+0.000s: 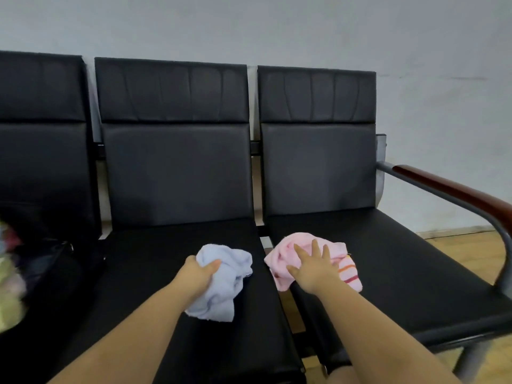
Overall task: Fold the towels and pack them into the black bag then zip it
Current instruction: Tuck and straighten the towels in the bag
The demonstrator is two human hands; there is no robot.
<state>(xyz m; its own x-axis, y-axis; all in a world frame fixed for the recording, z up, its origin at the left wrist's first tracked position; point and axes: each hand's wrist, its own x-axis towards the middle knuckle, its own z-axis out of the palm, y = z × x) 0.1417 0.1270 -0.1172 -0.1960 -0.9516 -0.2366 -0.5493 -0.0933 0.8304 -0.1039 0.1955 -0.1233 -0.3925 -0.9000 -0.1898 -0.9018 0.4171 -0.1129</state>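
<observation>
Left hand [200, 275]: at about 6 o'clock in the view, fingers and thumb curled round the blue towel [221, 284], gripping its left side.
Blue towel: crumpled in a loose heap on the middle seat [155, 273] of the bench, near the seat's right edge.
Right hand [313, 268]: at about 5 o'clock, palm down, fingers straight and spread, pressing flat on the pink towel [285, 252]; it grips nothing.
Pink towel: bunched at the front left corner of the right seat [388, 261], its left edge reaching over the gap between the seats; a striped end with orange and red bands [349, 274] shows at 3 o'clock of the hand.
Towels to each other: near, apart, the seat gap between them.
Black bag [52, 270]: at 9 o'clock, on the left seat, dark and hard to make out; whether it is open or zipped I cannot tell.
Blurred cloth [9, 281]: a pale, many-coloured heap at the far left edge, just beside the bag.
Armrest [454, 189]: brown-topped, on a grey metal frame, at 3 o'clock.
Wall [249, 23]: pale grey, behind the seat backs.
</observation>
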